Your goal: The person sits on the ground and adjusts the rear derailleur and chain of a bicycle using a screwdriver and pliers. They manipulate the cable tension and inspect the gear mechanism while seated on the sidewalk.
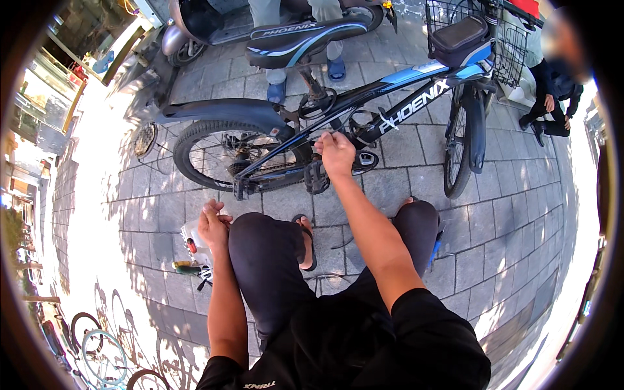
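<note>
A black, blue and white bicycle stands across in front of me. My right hand is raised by its crank area, fingers curled closed in a pinch; whatever they hold, if anything, is too small to make out. Just below and left of that hand is the black pedal. My left hand is beside my left knee, away from the bicycle, its fingers curled together; I cannot see anything in them. Below it on the paving lie a tool with a green handle and a small red item by a pale bag.
A person in blue slippers stands behind the bicycle, beside a parked scooter. Another person in dark clothes is at the far right. More bicycles stand at the lower left. Grey paving surrounds me.
</note>
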Demonstrator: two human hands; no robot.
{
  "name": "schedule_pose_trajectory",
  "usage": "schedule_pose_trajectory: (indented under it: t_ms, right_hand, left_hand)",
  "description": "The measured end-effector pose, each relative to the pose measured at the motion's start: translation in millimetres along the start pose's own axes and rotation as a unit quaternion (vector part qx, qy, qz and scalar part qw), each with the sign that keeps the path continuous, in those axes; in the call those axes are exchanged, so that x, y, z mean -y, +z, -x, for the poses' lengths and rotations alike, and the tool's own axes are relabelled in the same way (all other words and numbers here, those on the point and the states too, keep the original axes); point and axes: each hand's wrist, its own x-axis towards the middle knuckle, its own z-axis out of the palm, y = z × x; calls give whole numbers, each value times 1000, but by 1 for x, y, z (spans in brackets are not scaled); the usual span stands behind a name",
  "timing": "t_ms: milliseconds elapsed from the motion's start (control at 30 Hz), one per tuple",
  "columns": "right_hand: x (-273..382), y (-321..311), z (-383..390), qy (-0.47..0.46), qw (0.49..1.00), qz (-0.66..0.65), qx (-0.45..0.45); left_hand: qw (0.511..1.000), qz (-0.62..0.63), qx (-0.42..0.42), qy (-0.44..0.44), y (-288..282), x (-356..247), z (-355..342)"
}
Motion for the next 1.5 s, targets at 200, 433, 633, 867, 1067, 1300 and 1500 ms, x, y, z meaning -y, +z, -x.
schedule_pose_trajectory:
  t_ms: [200,433,633,867,1067,1300,1500]
  right_hand:
    - [-1,13,8,-75,995,-52,-36]
    - [-10,20,8,-100,989,-95,-46]
    - [-1,14,-1,-93,994,-54,-28]
    - [3,14,3,-69,997,-11,-30]
    - [7,16,2,-106,994,19,-26]
    - [3,16,0,-90,995,27,-24]
    - [11,17,-1,-92,994,57,-17]
  left_hand:
    - [1000,-25,-9,2,-4,2,-9]
    - [1000,2,-2,-15,-13,18,-8]
    - [1000,12,-13,-8,-4,14,-6]
    - [999,8,-45,-23,-11,19,1]
    - [997,33,-70,-24,-14,21,1]
    - [993,75,-92,-22,-39,57,1]
    - [991,90,-96,-22,-34,54,2]
